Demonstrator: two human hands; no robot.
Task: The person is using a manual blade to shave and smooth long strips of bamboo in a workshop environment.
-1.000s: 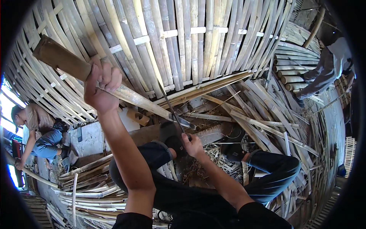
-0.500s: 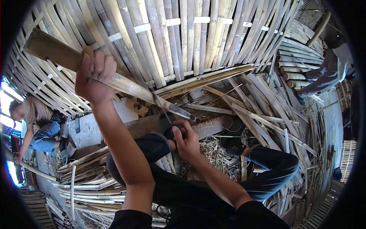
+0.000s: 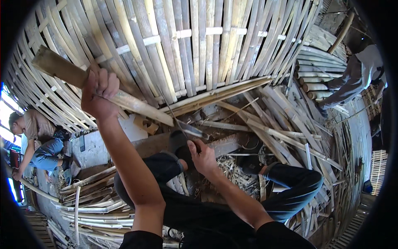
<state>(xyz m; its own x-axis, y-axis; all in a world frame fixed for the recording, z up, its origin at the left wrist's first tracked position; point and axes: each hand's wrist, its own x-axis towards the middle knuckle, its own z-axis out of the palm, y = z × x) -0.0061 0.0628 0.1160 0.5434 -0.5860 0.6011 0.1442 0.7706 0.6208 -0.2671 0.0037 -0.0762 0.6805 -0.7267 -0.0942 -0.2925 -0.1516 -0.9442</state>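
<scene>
My left hand (image 3: 101,89) is wrapped round a wide split bamboo piece (image 3: 139,108), raised and slanting down to the right. The piece's upper end sticks out past my fist, hollow brown face showing. Lower down, in front of me, my right hand (image 3: 203,157) is closed round a knife, its handle hidden in my fingers. The thin dark knife blade (image 3: 172,113) points up and left, crossing the bamboo near its lower end. Whether the blade is in the bamboo or beside it, I cannot tell. A greyish end shows beyond the blade.
Ahead stands a large woven bamboo panel (image 3: 199,45). Split bamboo strips (image 3: 290,120) lie heaped at right, more strips (image 3: 99,207) at lower left. Shavings (image 3: 236,174) lie between my feet. One person (image 3: 41,133) crouches at left; another person (image 3: 356,79) is at right, by bamboo poles (image 3: 315,79).
The view has shifted slightly. The knife blade, blurred before, now shows sharply and reaches further up past the bamboo. Both hands keep their grip.
</scene>
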